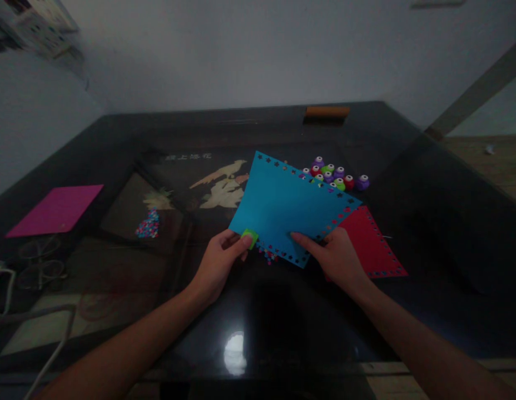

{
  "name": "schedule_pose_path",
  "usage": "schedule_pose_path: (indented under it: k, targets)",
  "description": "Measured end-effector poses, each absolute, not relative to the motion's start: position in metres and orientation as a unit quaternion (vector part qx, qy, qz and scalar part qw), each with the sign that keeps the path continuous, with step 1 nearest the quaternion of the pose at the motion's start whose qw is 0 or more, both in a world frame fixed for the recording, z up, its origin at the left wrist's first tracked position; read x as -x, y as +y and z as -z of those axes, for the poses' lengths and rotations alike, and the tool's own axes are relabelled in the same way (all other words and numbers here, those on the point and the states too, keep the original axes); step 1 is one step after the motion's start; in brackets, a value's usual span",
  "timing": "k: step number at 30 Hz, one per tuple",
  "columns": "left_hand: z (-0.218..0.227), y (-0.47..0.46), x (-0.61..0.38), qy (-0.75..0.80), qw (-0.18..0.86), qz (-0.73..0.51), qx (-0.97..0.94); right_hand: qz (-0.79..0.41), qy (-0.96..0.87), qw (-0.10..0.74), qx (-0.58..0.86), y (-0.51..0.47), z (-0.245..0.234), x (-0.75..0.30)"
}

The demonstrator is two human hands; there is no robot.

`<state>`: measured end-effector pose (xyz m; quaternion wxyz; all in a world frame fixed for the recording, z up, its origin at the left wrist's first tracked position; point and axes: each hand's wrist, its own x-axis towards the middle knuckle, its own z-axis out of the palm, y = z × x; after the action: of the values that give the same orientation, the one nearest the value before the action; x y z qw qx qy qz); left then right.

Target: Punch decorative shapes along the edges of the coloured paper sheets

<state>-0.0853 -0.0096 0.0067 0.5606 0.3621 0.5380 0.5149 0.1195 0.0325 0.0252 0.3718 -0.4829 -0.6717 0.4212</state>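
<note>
A blue paper sheet [286, 205] with star holes punched along its edges lies tilted on the dark glass table [428, 233]. My left hand [218, 264] is closed on a small green punch [250, 238] at the sheet's near left corner. My right hand [339, 258] pinches the sheet's near edge, thumb on top and fingers curled beneath it. Under the blue sheet, to the right, lies a red sheet [372, 244] with a punched border. A few tiny punched-out bits [268, 256] lie below the blue sheet's edge.
A cluster of several small coloured punches [335, 175] sits beyond the blue sheet. A pink sheet [58, 208] lies at the far left, a heap of confetti bits [148, 225] right of it. Scissors [39, 261] lie near left. An orange-brown bar [326, 111] rests at the table's far edge.
</note>
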Motion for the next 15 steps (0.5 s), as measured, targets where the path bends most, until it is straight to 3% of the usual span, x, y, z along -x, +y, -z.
schedule_pose_path:
  k: [15]
  targets:
    - [-0.0037, -0.0092, 0.0875, 0.535, 0.556, -0.508, -0.383, -0.405, -0.682, 0.365, 0.487, 0.0326, -0.0239, -0.1205]
